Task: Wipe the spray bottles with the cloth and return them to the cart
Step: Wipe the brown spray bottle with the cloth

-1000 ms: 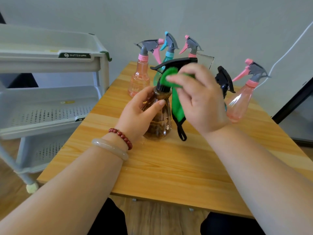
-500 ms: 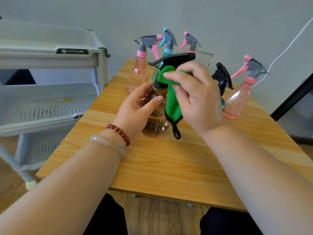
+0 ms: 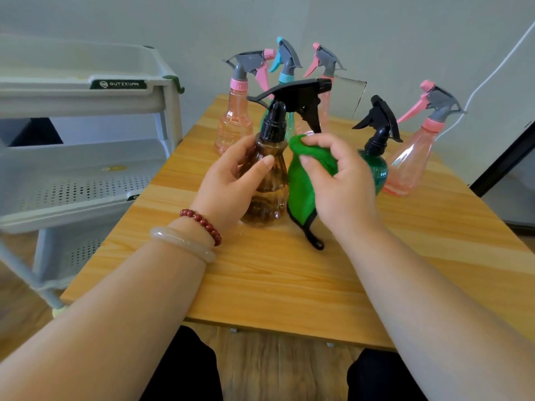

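Brown bottle (image 3: 265, 186) stood upright on the table (image 3: 289, 285), the left hand (image 3: 231, 183) curled round its body; the right hand (image 3: 341, 180) bunched the green cloth (image 3: 301, 186) just beside it. Wiping well likely meant pressing cloth into the ribs while steadying the base.

The right hand (image 3: 341, 180) carried the green cloth (image 3: 301, 183) down from the brown bottle's (image 3: 267, 186) black sprayer head (image 3: 292, 102) to beside its body.
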`<state>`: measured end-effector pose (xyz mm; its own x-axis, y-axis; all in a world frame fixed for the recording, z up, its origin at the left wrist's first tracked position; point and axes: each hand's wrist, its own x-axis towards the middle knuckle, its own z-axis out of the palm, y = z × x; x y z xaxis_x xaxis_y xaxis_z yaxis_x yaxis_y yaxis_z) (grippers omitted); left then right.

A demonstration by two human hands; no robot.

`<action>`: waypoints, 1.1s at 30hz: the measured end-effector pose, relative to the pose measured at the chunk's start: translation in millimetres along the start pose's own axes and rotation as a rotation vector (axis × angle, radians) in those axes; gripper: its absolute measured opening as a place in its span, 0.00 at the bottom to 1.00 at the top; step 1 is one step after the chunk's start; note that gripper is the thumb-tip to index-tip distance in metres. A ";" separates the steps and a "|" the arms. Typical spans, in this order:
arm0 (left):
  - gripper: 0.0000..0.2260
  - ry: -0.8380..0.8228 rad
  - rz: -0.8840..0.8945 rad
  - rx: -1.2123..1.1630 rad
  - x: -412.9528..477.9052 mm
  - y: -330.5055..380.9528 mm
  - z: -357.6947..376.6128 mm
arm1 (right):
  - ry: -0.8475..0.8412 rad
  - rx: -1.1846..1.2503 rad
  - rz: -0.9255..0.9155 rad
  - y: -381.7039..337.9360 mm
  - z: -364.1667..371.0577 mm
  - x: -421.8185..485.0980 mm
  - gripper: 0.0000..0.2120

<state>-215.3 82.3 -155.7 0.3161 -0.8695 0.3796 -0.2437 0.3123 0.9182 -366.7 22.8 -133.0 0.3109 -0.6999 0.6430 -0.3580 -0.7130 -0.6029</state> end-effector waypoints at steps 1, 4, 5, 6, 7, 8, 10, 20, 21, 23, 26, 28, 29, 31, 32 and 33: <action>0.16 0.004 0.002 0.010 0.0 -0.3 0.4 | -0.017 0.003 0.005 -0.1 6.9 -5.9 0.09; 0.12 0.023 0.005 0.051 0.7 0.9 -1.8 | -0.138 -0.078 0.130 17.4 16.7 -22.0 0.09; 0.12 0.027 0.005 0.061 1.9 0.4 -3.1 | -0.195 -0.114 0.208 21.5 14.1 -20.9 0.09; 0.12 0.024 0.005 0.073 2.8 -0.9 -3.7 | -0.232 -0.136 0.263 24.1 10.8 -17.3 0.09; 0.13 0.018 0.007 0.080 3.6 -2.0 -3.4 | -0.232 -0.138 0.283 23.0 7.5 -12.2 0.09; 0.14 0.014 0.005 0.081 3.9 -2.8 -2.1 | -0.191 -0.123 0.269 17.8 5.9 -7.1 0.10; 0.15 0.008 0.001 0.083 3.5 -4.5 -0.3 | -0.089 -0.069 0.201 6.7 7.8 -2.3 0.11; 0.15 0.093 0.018 0.231 8.7 -4.5 5.5 | -0.068 0.043 0.307 21.0 6.9 -15.4 0.09; 0.12 0.139 0.005 0.169 8.9 -4.8 5.6 | -0.027 0.071 0.272 19.5 8.3 -17.7 0.09; 0.08 0.207 -0.061 -0.009 10.1 -5.5 6.1 | -0.001 0.125 0.200 15.2 12.1 -21.4 0.10; 0.11 0.221 -0.146 -0.276 11.3 -2.6 5.6 | -0.121 0.348 0.167 6.7 15.4 -24.5 0.13; 0.11 0.160 -0.231 -0.372 9.6 -0.5 4.8 | -0.218 0.437 0.124 4.2 15.3 -25.5 0.25; 0.12 0.150 -0.288 -0.488 8.6 1.0 5.9 | -0.240 0.423 0.090 5.4 15.6 -25.6 0.32; 0.15 0.062 -0.310 -0.592 4.5 1.6 3.8 | -0.237 0.395 0.057 7.1 15.6 -25.2 0.41; 0.17 0.046 -0.286 -0.571 2.8 6.2 5.3 | -0.222 0.401 0.058 6.8 15.3 -24.3 0.43; 0.19 0.075 -0.247 -0.502 2.5 8.9 5.3 | -0.205 0.415 0.057 5.9 14.6 -23.4 0.44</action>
<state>-221.6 80.8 -147.1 0.3772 -0.9160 0.1365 0.3059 0.2623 0.9152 -363.2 34.3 -158.4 0.4833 -0.7026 0.5224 -0.0094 -0.6008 -0.7993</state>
